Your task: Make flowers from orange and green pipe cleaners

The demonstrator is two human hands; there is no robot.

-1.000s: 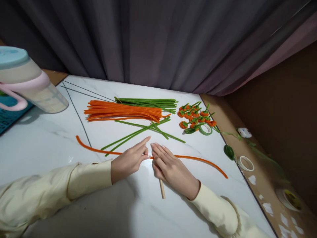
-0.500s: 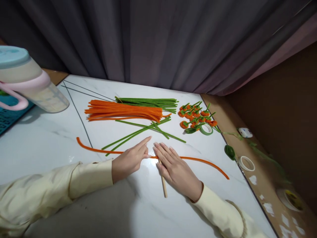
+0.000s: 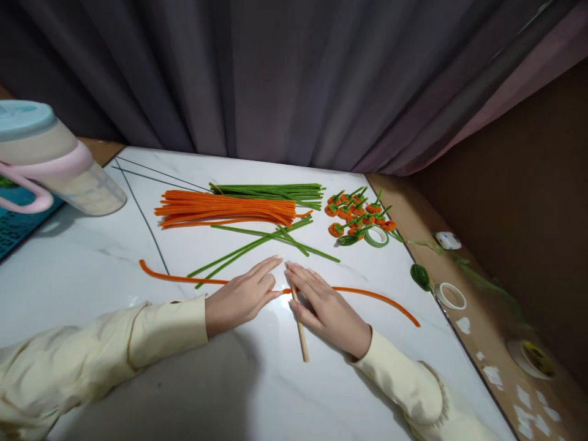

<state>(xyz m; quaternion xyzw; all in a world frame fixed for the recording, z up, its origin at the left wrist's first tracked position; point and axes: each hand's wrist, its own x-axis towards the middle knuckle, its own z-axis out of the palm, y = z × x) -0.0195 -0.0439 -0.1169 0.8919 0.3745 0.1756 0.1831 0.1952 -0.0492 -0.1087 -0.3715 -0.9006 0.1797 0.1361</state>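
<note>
White tabletop: one, hard and smooth; its dark right edge slants past my right sleeve, the far edge lies at the curtain, and my widest room is the near stretch between my forearms. Tumbler with handle: one, far left, well apart from my hands. Orange bundle: one, ahead, with loose green stems between it and my fingers — a limit to forward reach. Right hand: fingers straight, laid over the upper part of the stick, not curled round it. Left hand: index finger extended, thumb tip at the orange stem; whether it pinches or merely presses, I cannot tell. Orange stem: one, lying across the tabletop, passing by both hands, its ends curving free to either side; light, soft and fuzzy by my judgement, bendable, likely to hold a crease; best taken close to the stick. Wooden stick: one, pale, its lower end pointing toward me; I judge it light, stiff and apt to roll — the bare lower length offers the plainest hold. Stem around stick or merely across: not discernible.
</note>
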